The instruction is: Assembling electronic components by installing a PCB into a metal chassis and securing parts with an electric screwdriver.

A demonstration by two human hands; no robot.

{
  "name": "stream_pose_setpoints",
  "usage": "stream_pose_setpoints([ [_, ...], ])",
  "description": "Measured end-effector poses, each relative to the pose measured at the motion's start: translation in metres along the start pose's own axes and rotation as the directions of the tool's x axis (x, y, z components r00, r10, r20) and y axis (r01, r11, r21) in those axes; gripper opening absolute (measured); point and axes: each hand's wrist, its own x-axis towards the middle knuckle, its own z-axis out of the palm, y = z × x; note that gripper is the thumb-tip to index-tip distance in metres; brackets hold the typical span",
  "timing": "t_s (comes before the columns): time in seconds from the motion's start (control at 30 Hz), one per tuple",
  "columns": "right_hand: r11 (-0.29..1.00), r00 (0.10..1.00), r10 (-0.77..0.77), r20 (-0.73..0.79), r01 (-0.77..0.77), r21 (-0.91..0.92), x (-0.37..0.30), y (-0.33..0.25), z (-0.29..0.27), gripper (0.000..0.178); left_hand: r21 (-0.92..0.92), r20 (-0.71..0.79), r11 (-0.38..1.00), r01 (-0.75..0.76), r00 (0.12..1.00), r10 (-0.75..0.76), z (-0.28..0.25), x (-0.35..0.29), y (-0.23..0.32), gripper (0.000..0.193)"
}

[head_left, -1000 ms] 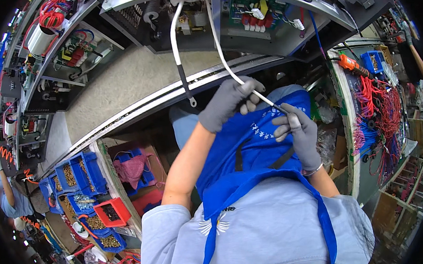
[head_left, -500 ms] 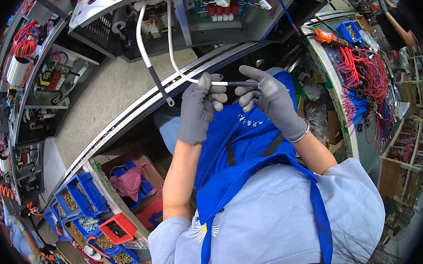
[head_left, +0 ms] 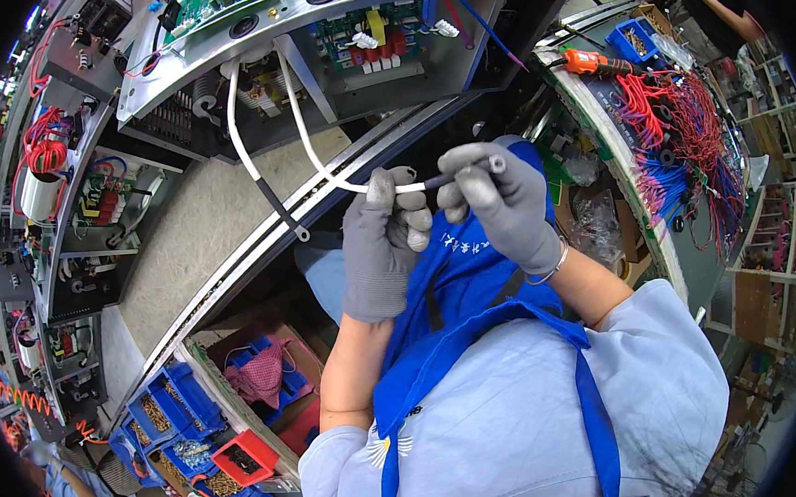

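In a grey glove, my left hand pinches a white cable that comes out of an open metal housing. Fingers of my right hand, gloved alike, close around the black sleeve on that cable's end, and the tip shows just past them. To the left, a second white cable hangs from the same housing, apart from both hands. Its lower part is wrapped in black, and a metal ring terminal ends it.
Green circuit boards sit inside the housing. A metal rail runs below it. On the lower left stand blue bins of small metal parts and a red bin. At right lie an orange power tool and bundled red wires.
The view has shifted, so the housing sits further left and lower. My right fingers have curled around the sleeve, tilting its end up. My left hand still pinches the cable.
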Motion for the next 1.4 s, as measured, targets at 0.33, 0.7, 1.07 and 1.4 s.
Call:
stream_pose_setpoints([
  [0.33,0.969,0.977,0.208,-0.046,-0.199,0.149,0.005,0.018,-0.008,0.024,0.373,-0.014,0.912,-0.168,0.982,0.186,0.009,0.002,-0.006,0.042],
  [0.7,0.916,0.917,0.399,0.03,-0.399,0.024,0.027,0.077,-0.012,0.043,0.634,-0.193,0.559,-0.534,0.591,0.783,-0.093,0.09,0.067,0.03],
  [1.07,0.902,0.905,0.422,0.05,-0.425,0.076,0.093,0.111,0.014,0.039,0.581,-0.235,0.602,-0.549,0.594,0.769,-0.137,0.154,0.082,0.025],
  [1.4,0.736,0.868,0.481,0.125,-0.477,0.48,0.163,0.161,0.038,0.02,0.398,-0.144,0.872,-0.285,0.919,0.366,-0.1,0.164,0.079,0.024],
])
